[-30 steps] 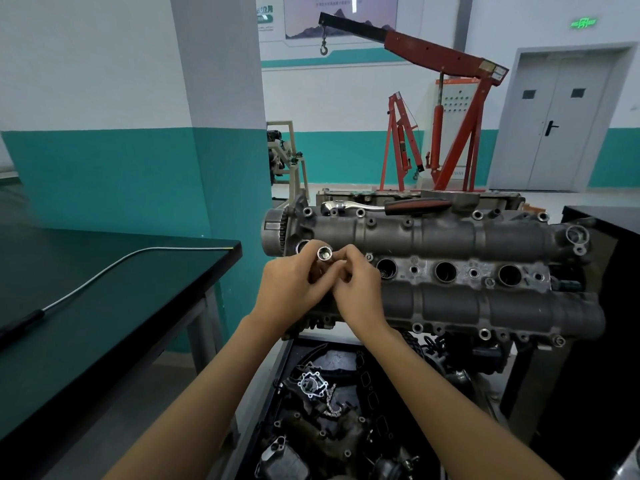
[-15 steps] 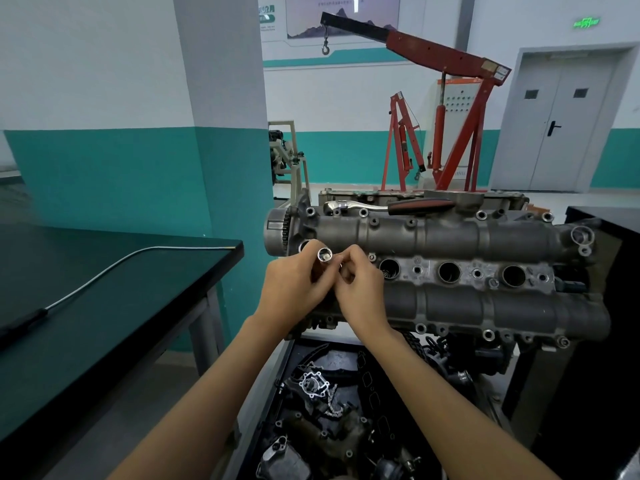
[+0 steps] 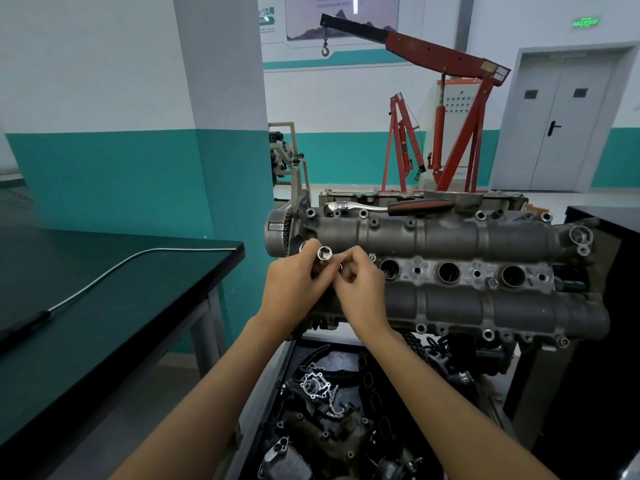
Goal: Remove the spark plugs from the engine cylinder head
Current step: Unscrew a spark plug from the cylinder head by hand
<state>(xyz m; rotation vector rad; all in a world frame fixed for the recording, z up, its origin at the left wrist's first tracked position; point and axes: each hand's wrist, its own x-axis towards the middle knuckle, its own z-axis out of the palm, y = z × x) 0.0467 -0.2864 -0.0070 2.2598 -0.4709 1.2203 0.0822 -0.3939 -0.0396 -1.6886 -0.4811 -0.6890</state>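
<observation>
The grey engine cylinder head (image 3: 450, 237) lies lengthwise on a stand, with three open spark plug wells (image 3: 449, 272) showing along its middle. Over its left end, my left hand (image 3: 294, 282) grips a shiny socket (image 3: 325, 253), its open end facing up. My right hand (image 3: 360, 287) is pressed against it, fingers pinched on a small metal part at the socket's lower end; what that part is stays hidden. No spark plug is clearly visible. A ratchet wrench (image 3: 388, 206) with a black and red handle rests on the head's far edge.
A dark table (image 3: 104, 306) with a flexible silver tool (image 3: 104, 277) stands at the left. A tray of engine parts (image 3: 329, 410) sits below the head. A black cabinet (image 3: 602, 306) is at the right. A red engine crane (image 3: 443, 116) stands behind.
Both hands stay together at the head's left end with the socket. The fingers shifted only slightly, and the view has moved a little.
</observation>
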